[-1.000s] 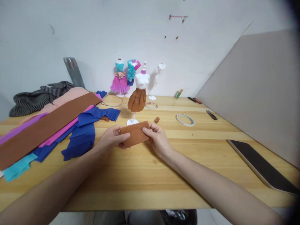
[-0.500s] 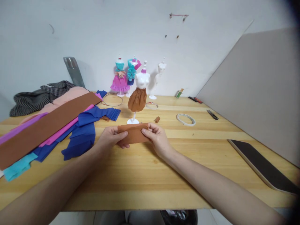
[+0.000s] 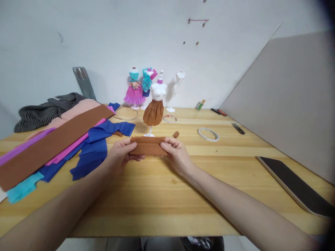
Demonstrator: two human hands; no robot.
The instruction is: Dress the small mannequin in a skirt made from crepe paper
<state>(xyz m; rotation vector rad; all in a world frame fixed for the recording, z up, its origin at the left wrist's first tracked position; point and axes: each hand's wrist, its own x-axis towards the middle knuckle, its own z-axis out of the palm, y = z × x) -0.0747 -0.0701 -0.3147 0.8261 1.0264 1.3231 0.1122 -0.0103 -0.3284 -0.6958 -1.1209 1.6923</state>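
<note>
A folded brown paper piece (image 3: 148, 146) is stretched level between my two hands above the wooden table. My left hand (image 3: 125, 151) pinches its left end, thumb on top and fingers underneath. Its right end is gripped between thumb and fingers of my right hand (image 3: 175, 150). Just behind the paper stands a small white mannequin (image 3: 158, 91) wearing a gathered brown skirt (image 3: 154, 113); the paper partly hides its round base. A small brown scrap (image 3: 176, 134) lies behind my right hand.
Layered coloured paper strips (image 3: 60, 139) and striped cloth (image 3: 49, 109) cover the left side. Dressed mannequins (image 3: 134, 94), a bare one (image 3: 180, 77) and a bottle (image 3: 85, 83) stand behind. Rightward are a tape roll (image 3: 208, 134), a cutter (image 3: 238, 128) and a dark tablet-like slab (image 3: 295, 186).
The brown paper is now held straighter and looks narrower, with a crease along it. My left thumb has shifted left toward the paper's end. The view has tilted slightly.
</note>
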